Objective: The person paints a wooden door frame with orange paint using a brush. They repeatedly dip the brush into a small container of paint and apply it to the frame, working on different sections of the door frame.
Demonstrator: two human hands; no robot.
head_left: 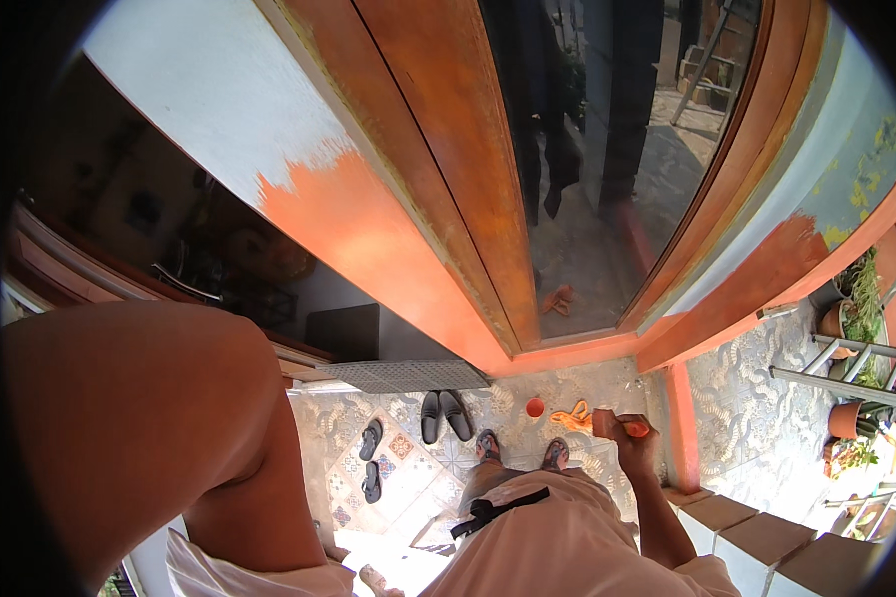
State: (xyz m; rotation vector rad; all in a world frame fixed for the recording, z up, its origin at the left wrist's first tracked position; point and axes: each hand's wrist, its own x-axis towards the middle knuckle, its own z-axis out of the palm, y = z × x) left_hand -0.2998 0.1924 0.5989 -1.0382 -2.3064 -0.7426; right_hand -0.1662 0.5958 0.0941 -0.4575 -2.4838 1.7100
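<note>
My right hand (631, 444) is closed around what looks like a paintbrush (603, 424), held low on my right side; its orange end shows between the fingers. My left arm (209, 398) is bent and raised close on the left, and its hand is out of view. Ahead, the wall strip (338, 194) beside the window is orange below and pale blue-white above, with a ragged brushed edge between. On the floor by my feet stand a small red cup (535, 407) and a crumpled orange cloth (570, 416).
A wooden-framed glass pane (607, 149) rises ahead. Black shoes (443, 416) and dark sandals (371, 440) lie on the patterned floor, left of my feet. An orange post (682, 423), a metal ladder (846, 383) and potted plants (846, 420) stand to the right.
</note>
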